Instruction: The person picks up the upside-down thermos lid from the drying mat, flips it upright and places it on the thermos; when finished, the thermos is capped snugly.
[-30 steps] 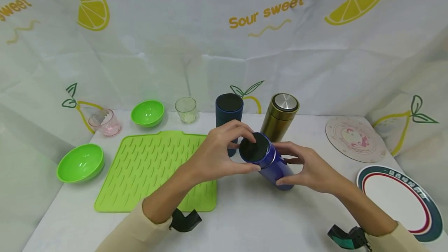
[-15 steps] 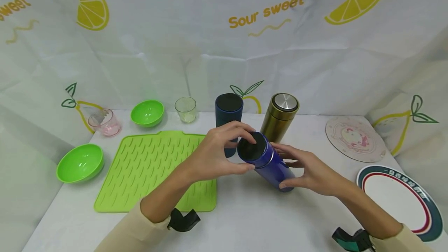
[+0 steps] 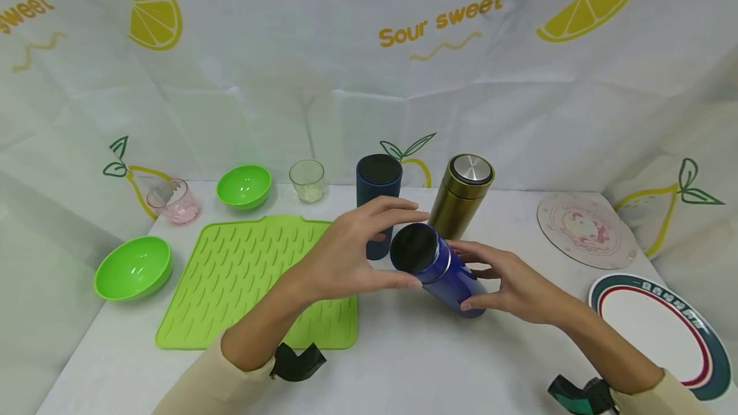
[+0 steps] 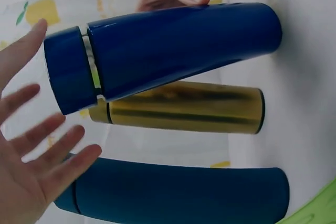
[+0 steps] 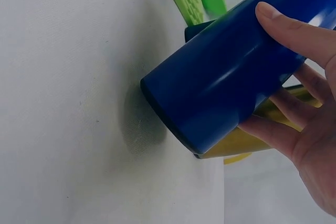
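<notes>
A glossy blue thermos bottle [image 3: 452,282] leans to the left, its dark-topped lid [image 3: 414,247] toward my left hand. My right hand [image 3: 510,280] grips its lower body, thumb on the near side, fingers behind, as the right wrist view also shows. A shiny band separates lid and body in the left wrist view. My left hand [image 3: 357,252] is spread beside the lid, fingers loosely straight; whether the thumb touches it I cannot tell. Behind stand a gold thermos [image 3: 458,200] and a dark teal thermos [image 3: 377,194], the latter partly hidden by my left hand.
A green drying mat [image 3: 248,280] lies left. Around it are two green bowls [image 3: 132,269], a pink glass [image 3: 179,203] and a clear glass [image 3: 307,181]. At right lie a pink round mat [image 3: 582,229] and a white oval plate-like piece [image 3: 651,332] with a dark rim.
My left fingers have lifted from the lid's top and straightened. The blue thermos has tilted slightly further left, and my right hand still grips it.
</notes>
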The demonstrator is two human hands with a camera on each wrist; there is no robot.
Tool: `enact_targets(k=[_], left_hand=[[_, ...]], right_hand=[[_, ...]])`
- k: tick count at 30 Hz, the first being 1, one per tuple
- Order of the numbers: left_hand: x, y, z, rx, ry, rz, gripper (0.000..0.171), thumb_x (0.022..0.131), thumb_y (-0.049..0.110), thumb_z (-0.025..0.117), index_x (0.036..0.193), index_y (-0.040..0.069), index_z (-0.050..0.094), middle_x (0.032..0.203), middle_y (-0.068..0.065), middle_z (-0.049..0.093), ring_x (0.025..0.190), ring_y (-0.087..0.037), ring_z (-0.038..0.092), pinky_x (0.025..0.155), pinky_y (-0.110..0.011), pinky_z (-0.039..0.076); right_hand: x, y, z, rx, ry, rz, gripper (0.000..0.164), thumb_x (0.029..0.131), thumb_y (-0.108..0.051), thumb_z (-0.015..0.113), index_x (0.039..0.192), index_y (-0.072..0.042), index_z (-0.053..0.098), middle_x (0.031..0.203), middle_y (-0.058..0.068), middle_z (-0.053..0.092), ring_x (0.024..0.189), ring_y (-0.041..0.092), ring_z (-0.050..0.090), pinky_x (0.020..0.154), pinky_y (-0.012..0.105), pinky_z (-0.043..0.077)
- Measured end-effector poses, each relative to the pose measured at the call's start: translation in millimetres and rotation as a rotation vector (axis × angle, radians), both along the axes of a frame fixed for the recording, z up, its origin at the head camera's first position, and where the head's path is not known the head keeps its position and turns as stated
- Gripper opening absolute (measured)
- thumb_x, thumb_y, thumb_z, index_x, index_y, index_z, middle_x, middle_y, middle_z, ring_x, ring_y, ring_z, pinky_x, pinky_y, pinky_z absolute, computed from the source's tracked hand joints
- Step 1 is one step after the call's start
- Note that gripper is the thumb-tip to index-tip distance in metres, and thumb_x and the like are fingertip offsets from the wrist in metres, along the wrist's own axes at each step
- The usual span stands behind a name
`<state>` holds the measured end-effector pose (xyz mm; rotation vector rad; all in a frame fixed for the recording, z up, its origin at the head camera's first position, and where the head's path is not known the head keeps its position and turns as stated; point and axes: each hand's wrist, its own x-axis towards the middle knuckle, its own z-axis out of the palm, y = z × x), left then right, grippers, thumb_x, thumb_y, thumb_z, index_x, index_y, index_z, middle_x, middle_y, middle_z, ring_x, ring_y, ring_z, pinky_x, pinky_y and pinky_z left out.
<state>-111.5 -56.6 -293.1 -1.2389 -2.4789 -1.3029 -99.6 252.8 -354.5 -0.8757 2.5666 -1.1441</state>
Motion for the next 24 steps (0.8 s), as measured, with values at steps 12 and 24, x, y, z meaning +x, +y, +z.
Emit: enact_targets(k=[12,24], left_hand=[[-1.3,-0.2,7.1,-0.046,-0.053,-0.095,0.059,0.078,0.021,0.089,0.133,0.014,0.069,0.129,-0.001,0.064,0.111,-0.012,0.065,0.078,-0.017,0.059],[3.5,3.3,7.2,-0.137,0.017,-0.006,0.069,0.073,0.044,0.09,0.135,0.023,0.068,0.124,0.002,0.06,0.095,-0.008,0.061,0.07,-0.015,0.054]], right_hand=[[0.3,-3.6,2.9,0.011,-0.021,0.017,0.084,0.081,-0.027,0.087,0.152,-0.015,0.045,0.15,0.019,0.055,0.128,0.046,0.06,0.09,0.045,0.063],[1.3,-2.8,1.2,0.005,-0.011,0.022,0.083,0.082,-0.025,0.086,0.153,-0.015,0.044,0.15,0.021,0.053,0.127,0.048,0.06,0.089,0.046,0.063]])
